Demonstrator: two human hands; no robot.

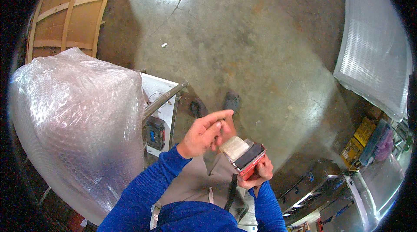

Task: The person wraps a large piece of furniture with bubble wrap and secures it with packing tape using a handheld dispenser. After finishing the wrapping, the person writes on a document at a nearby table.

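Observation:
Low in the middle of the head view, my right hand [264, 170] is closed round a red and black tape dispenser [249, 158]. A roll of pale, see-through packing tape [235, 147] sits on its left side. Just left of the roll is my left hand [204, 135], with its index finger stretched out and its other fingers partly bent. No object shows in the left hand. Whether its fingertips touch the tape cannot be made out.
A large bubble-wrapped bundle [82, 123] stands at my left, beside a white panel with a metal bar [163, 100] and a black case [155, 133]. Behind is a wood-framed crate [71, 12]. At right are a wrapped panel [373, 45], yellow crates [359, 145] and dark cases [309, 185].

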